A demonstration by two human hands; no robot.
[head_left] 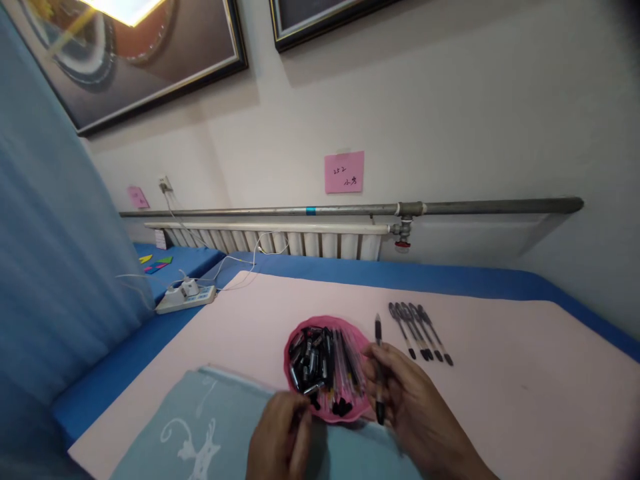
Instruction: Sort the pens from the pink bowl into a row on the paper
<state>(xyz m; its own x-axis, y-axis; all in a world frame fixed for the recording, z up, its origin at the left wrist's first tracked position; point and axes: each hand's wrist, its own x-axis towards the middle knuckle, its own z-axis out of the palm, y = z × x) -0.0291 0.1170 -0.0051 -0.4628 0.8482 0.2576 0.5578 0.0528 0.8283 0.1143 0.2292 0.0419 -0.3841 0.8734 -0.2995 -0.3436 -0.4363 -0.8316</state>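
Observation:
A pink bowl [295, 341] full of black pen parts and clear pen tubes sits on the pink table cover. My right hand [413, 403] is closed around a black pen [379, 347], held upright just right of the bowl. My left hand [280, 437] hovers at the bowl's near edge, fingers curled; what it pinches is too small to name. Several assembled black pens [420, 331] lie in a row to the right of the bowl.
A grey-blue cloth [200, 427] with a white pattern lies under my left hand. A white power strip [185, 297] with cables rests at the left on the blue surface. A radiator [270, 241] and pipe run along the wall.

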